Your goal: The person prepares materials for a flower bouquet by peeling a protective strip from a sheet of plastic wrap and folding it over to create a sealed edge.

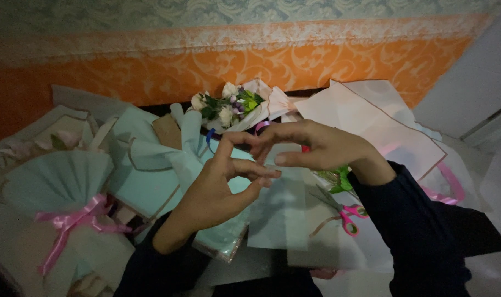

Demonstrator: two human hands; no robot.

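Two bare hands meet at the centre of the frame above a table strewn with wrapping paper. The left hand (217, 187) rises from the lower left, fingers curled inward and empty; the right hand (316, 148) comes in from the right, fingers bent, fingertips touching the left's. Neither holds anything. Just behind them, at upper centre, lies a small bouquet (228, 107) of white flowers. Pink-handled scissors (344, 212) lie just below the right wrist. A mint wrapped bundle with a pink ribbon (77, 220) sits at lower left.
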